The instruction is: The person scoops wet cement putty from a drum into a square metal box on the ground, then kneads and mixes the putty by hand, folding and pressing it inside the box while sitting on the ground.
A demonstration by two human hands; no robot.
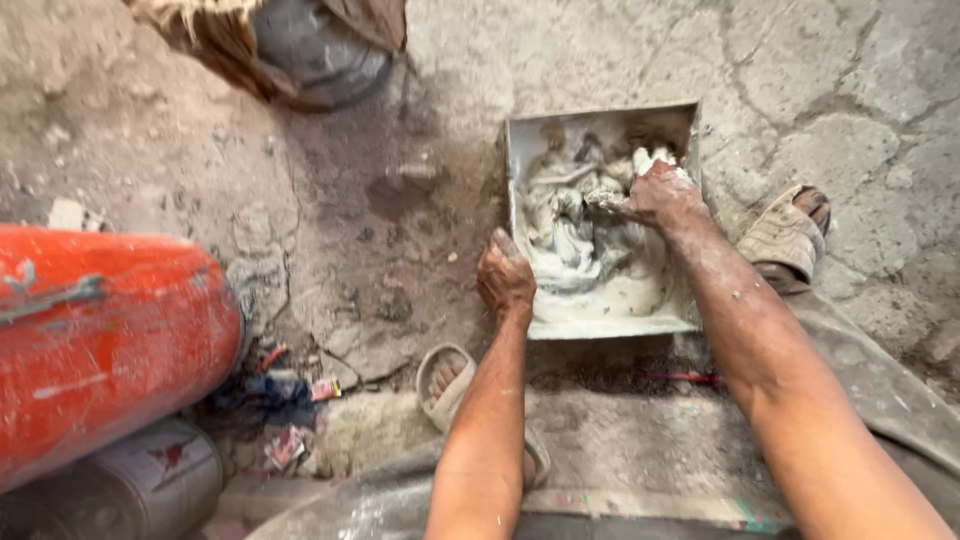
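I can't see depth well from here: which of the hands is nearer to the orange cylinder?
Left. The left hand grips the near-left edge of the square tray, on the side toward the orange cylinder. The right hand is inside the tray, farther off.

A red cylinder [95, 340] lies at nine o'clock on the cracked floor [830, 90], with a grey drum [150, 485] just below it at seven. Scraps of litter [285, 420] sit beside the drum. At eleven o'clock rests a dark round pot [320, 50] under brown cloth [215, 35].
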